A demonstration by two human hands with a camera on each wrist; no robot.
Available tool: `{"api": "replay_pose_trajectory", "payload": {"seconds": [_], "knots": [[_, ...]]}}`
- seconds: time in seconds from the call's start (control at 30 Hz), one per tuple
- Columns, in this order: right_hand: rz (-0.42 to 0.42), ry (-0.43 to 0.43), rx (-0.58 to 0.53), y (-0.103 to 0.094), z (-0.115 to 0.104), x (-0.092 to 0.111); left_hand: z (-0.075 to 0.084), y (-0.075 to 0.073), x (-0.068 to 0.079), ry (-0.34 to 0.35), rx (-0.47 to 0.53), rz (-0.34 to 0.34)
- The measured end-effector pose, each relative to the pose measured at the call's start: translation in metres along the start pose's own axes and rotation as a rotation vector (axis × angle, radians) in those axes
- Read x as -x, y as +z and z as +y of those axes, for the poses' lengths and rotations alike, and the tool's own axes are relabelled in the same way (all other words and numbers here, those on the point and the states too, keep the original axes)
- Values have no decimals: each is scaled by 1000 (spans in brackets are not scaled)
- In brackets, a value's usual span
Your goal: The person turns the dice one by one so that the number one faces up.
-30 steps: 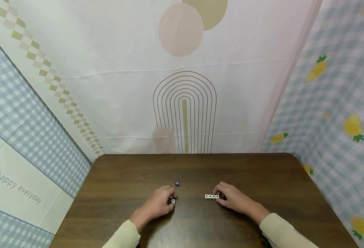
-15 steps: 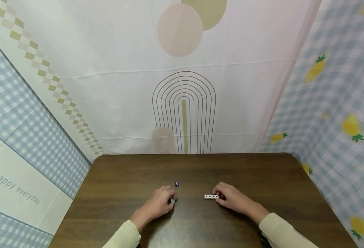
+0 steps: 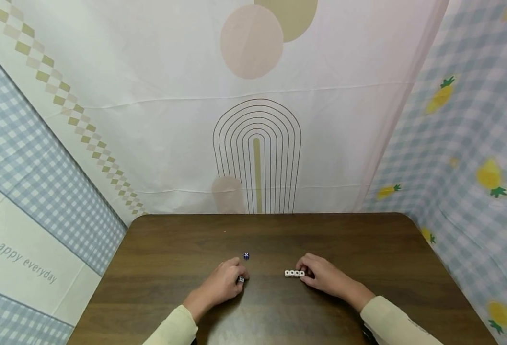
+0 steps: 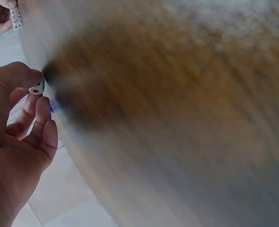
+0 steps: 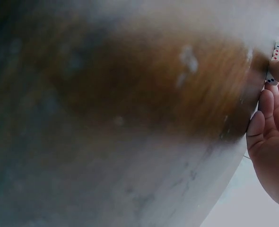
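Between thumb and fingertips my left hand (image 3: 220, 281) pinches a white die (image 4: 36, 88); a red pip shows on it in the left wrist view. Just beyond that hand, a dark blue die (image 3: 247, 256) with white pips lies on the table. To the right is a short row of several white dice (image 3: 292, 273), set side by side and touching. At the row's right end, the thumb and fingers of my right hand (image 3: 326, 277) grip the last die. In the right wrist view the thumb covers part of the row (image 5: 278, 54).
Under both hands is a dark brown wooden table (image 3: 184, 235) with rounded far corners. A pale printed cloth (image 3: 171, 143) hangs behind it. Blue checked cloth (image 3: 452, 158) with pineapples hangs at the right, and more checked cloth (image 3: 42, 143) at the left.
The left hand has turned slightly and shifted a little to the right, its fingers now covering more of the white die. The right hand, the row of dice and the blue die stay put.
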State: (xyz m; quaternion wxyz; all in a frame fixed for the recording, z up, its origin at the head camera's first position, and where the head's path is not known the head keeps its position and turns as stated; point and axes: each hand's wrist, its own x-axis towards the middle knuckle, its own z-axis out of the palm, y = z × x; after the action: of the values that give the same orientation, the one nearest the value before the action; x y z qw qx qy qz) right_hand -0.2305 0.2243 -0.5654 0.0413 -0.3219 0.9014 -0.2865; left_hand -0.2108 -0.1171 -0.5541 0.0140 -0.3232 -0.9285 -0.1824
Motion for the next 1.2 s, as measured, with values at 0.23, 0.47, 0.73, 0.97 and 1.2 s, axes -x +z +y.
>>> {"api": "replay_pose_trajectory", "payload": {"seconds": [0.23, 0.47, 0.73, 0.97, 1.2], "knots": [[8, 2, 11, -1, -2, 0, 3, -1, 0, -7, 36, 38], [1, 8, 9, -1, -2, 0, 3, -1, -2, -15, 37, 38], [8, 2, 17, 0, -2, 0, 7, -4, 0, -3, 24, 15], [0, 16, 11, 0, -1, 0, 5, -1, 0, -14, 49, -12], [1, 12, 8, 1, 0, 0, 1, 2, 2, -46, 165, -17]]}}
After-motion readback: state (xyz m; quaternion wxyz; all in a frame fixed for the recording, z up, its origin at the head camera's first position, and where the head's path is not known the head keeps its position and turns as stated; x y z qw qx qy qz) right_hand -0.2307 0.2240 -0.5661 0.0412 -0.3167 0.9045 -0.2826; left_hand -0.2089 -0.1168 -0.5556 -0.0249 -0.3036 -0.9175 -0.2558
